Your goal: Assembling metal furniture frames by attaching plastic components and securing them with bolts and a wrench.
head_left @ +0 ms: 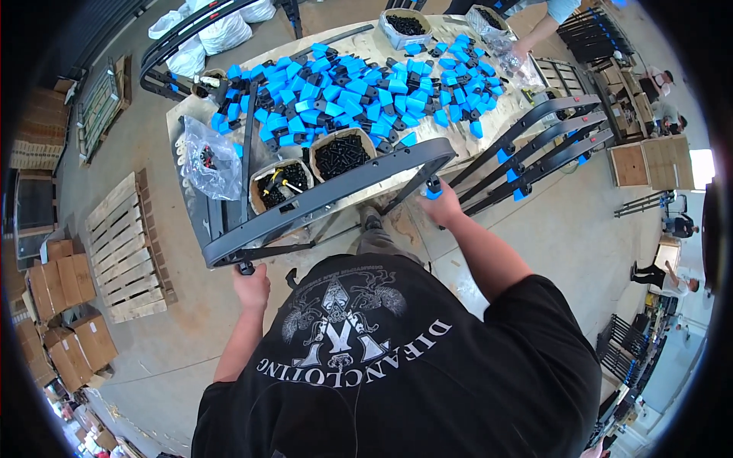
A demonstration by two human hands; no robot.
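Observation:
A long black metal frame (328,200) with rounded corners spans the space in front of me at the table's near edge. My left hand (252,285) is closed around a dark end piece under the frame's near left corner. At its right end, my right hand (441,204) grips a blue-and-black end piece (434,188) below the rounded corner. Fingers of both hands are partly hidden. Just beyond the bar stand a box of small black parts (343,155) and another box (280,185) with a yellow-handled tool (278,180) lying on its black parts.
Many blue-and-black plastic pieces (343,99) cover the table. A clear plastic bag (208,160) lies at its left. Similar black frames (546,149) lean at the right. Across the table a co-worker's hand (522,50) touches clear bags. A wooden pallet (130,244) lies on the floor at left.

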